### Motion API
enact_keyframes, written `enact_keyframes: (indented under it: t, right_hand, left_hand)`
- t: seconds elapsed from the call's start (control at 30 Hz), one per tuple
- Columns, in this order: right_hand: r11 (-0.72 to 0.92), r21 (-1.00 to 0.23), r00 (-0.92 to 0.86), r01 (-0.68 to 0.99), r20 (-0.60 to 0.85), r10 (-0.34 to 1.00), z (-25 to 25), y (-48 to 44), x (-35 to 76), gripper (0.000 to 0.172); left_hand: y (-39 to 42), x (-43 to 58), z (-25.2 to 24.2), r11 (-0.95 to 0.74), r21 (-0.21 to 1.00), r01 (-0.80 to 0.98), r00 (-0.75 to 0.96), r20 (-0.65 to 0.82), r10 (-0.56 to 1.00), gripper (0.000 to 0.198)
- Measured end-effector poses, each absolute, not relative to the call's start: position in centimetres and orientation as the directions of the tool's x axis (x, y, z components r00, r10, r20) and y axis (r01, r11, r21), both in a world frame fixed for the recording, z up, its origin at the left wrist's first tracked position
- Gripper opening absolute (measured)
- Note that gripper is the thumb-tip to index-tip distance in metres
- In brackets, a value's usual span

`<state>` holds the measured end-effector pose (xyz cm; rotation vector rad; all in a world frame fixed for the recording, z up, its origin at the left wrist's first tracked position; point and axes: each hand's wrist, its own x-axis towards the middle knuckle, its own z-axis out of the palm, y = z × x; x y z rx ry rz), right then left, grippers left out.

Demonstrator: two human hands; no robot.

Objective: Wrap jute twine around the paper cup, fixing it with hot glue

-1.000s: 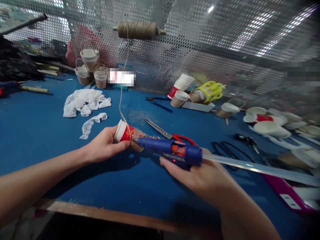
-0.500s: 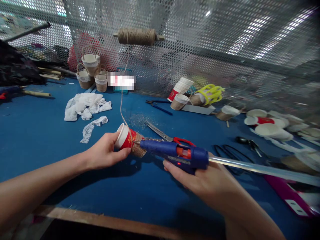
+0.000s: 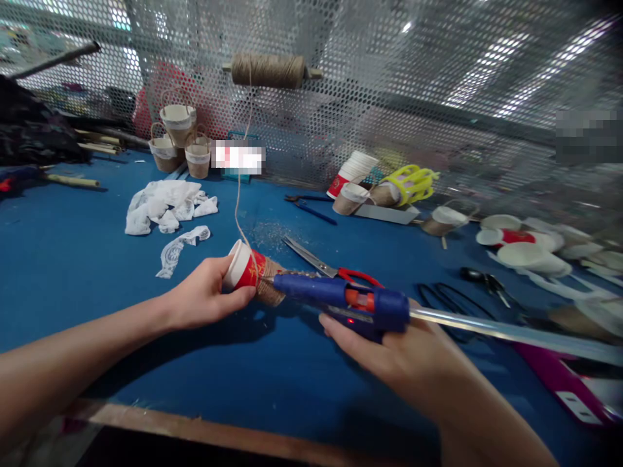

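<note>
One glue gun [image 3: 341, 299], tip indistinct, perhaps touches cup [image 3: 242, 266].

- The glue gun [image 3: 341, 297] has its grip buried inside the right hand [image 3: 403, 357], so the trigger cannot be seen.
- The glue stick [image 3: 511, 331] runs off the edge at three o'clock.
- The cup [image 3: 246, 269] has its far end covered by twine [image 3: 268, 293] and the gun's nozzle.
- A pixelated patch [image 3: 238, 157] at twelve o'clock of the cup is unreadable, as is a second patch [image 3: 588, 133] at two o'clock.
- The purple object [image 3: 559, 376] at four o'clock is cropped.
</note>
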<state>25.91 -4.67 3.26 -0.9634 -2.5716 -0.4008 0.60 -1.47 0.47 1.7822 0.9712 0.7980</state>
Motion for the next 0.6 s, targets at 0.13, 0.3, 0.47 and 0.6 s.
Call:
enact_keyframes:
  t: [0.13,0.3,0.47,0.6]
  right_hand:
    - [0.721,0.040,-0.677,0.691,0.384,0.628,3.6,-4.3,25.9,0.035]
    - [0.457,-0.359,-0.395,0.814,0.237,0.888,5.3,-4.3,24.3,0.023]
    - [0.359,-0.443,-0.319,0.821,0.166,0.933,6.4,-4.2,23.7,0.024]
    - [0.395,-0.445,-0.374,0.804,0.138,0.917,6.2,-4.4,24.2,0.020]
  left_hand:
    - [-1.6,0.6,0.8,-0.387,0.865,0.318,0.482,0.204,0.852,0.018]
    - [-1.7,0.5,0.6,-0.455,0.804,0.382,0.472,0.253,0.844,0.017]
    - [-1.7,0.4,0.6,-0.492,0.775,0.396,0.487,0.277,0.828,0.017]
    - [-1.6,0.4,0.7,-0.501,0.782,0.371,0.494,0.291,0.819,0.015]
